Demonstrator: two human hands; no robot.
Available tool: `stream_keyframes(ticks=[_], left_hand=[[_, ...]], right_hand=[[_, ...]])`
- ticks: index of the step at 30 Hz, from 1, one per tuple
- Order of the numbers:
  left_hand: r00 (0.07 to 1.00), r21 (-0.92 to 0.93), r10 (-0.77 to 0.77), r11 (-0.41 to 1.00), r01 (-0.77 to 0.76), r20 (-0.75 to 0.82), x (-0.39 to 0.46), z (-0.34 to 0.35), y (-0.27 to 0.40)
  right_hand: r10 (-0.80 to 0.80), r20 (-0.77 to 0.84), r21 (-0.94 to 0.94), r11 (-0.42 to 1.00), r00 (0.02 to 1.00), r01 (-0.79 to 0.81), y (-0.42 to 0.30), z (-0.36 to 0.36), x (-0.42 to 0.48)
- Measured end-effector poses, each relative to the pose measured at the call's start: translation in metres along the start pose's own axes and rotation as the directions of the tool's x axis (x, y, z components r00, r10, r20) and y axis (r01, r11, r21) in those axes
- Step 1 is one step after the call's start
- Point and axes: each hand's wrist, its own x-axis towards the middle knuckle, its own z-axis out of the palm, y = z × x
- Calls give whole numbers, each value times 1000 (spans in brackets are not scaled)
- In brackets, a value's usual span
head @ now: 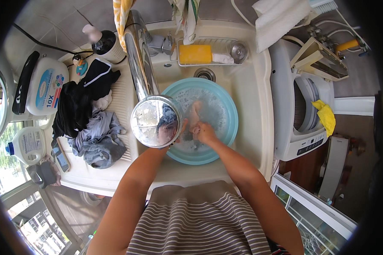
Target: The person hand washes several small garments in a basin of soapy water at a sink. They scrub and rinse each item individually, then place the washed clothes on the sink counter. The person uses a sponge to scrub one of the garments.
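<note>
A light blue plastic basin (233, 122) of soapy water sits in the cream sink (253, 127). My right hand (206, 133) grips a wet, pinkish cloth (195, 110) at the basin's middle, and part of that cloth lies in the suds. Just left of it is my left hand (184, 125), mostly covered by the round chrome head of the faucet (156, 122). Only some of its fingers show, close to the cloth, so its hold cannot be made out. Foam (218, 110) floats around both hands.
Dark and grey clothes (99, 140) lie on the ribbed drainboard at left, near a phone (61, 156) and detergent containers (44, 87). Behind the basin, a wire rack (207, 63) holds a yellow soap bar (195, 54). A top-loading washing machine (282, 127) stands at right.
</note>
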Motion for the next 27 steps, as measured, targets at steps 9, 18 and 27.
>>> stream_keyframes(ticks=[9, 18, 27], left_hand=[[970, 138, -93, 982, 126, -224, 9, 81, 27], [759, 85, 29, 996, 34, -650, 21, 116, 63], [912, 347, 131, 938, 13, -389, -3, 97, 44]], right_hand=[[-443, -460, -307, 892, 769, 331, -130, -5, -35], [12, -173, 269, 962, 985, 35, -24, -48, 12], [55, 143, 829, 539, 988, -150, -56, -62, -6]])
